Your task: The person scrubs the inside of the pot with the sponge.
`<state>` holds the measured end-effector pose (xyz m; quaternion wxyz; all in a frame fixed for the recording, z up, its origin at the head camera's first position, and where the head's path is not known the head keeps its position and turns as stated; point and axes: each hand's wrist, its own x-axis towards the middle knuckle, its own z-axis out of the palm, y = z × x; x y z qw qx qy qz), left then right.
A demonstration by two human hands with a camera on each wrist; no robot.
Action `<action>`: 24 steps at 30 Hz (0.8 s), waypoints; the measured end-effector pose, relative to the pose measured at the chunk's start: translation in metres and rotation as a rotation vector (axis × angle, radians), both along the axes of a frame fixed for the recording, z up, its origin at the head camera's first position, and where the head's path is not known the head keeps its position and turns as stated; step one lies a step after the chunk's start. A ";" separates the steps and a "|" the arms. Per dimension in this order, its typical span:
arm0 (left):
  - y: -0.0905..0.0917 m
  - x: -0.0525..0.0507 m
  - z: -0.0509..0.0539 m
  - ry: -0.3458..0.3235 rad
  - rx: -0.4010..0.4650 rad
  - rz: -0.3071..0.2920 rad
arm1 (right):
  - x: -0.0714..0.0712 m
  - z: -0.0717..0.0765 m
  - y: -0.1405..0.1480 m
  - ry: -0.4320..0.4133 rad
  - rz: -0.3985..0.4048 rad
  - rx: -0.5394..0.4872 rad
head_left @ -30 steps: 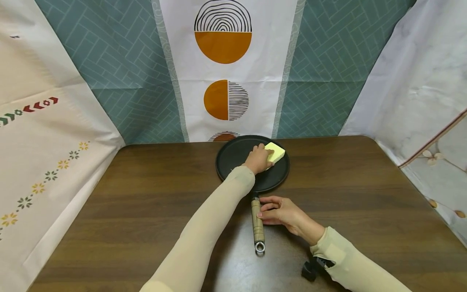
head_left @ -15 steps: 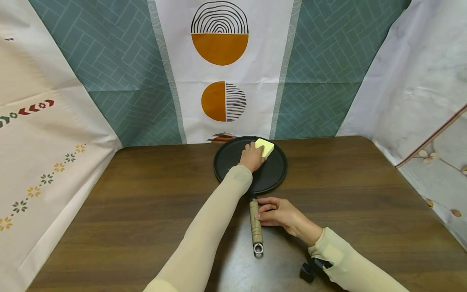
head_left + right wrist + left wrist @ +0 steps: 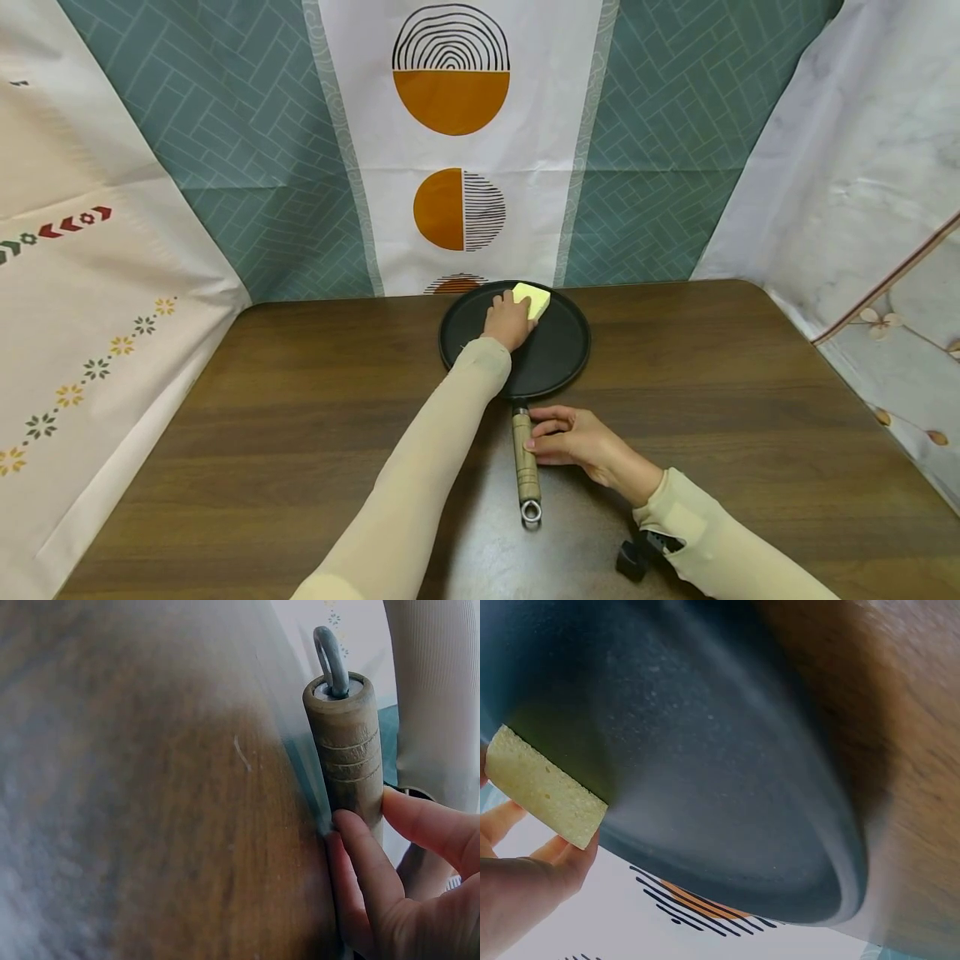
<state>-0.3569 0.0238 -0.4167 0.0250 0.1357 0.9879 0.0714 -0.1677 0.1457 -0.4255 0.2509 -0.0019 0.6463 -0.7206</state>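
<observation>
A flat black pan (image 3: 555, 354) lies near the table's far edge, its wooden handle (image 3: 527, 471) towards me and ending in a metal ring (image 3: 531, 512). Over the upper part of the pan my left hand (image 3: 508, 322) grips a pale yellow sponge (image 3: 532, 300). In the left wrist view the sponge (image 3: 547, 787) is held between thumb and fingers, against the dark pan surface (image 3: 705, 772). My right hand (image 3: 577, 442) pinches the handle from the right side. The right wrist view shows thumb and fingertips on either side of the wooden handle (image 3: 349, 750).
The brown wooden table (image 3: 300, 417) spreads around the pan. A patterned cloth (image 3: 465, 150) hangs just behind its far edge, with light cloths at both sides. A small black device (image 3: 633, 560) sits at my right wrist.
My left hand has slid the sponge leftwards across the pan, from its upper right towards its upper middle. The right hand keeps its hold on the handle. The head view has shifted slightly.
</observation>
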 end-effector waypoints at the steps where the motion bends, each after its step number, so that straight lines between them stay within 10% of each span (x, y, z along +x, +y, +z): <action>1: -0.001 0.000 0.000 0.003 -0.003 0.002 | 0.000 0.000 0.000 0.001 0.001 0.001; 24: -0.025 0.001 0.003 0.012 0.018 0.042 | 0.000 -0.001 -0.001 -0.009 -0.014 0.004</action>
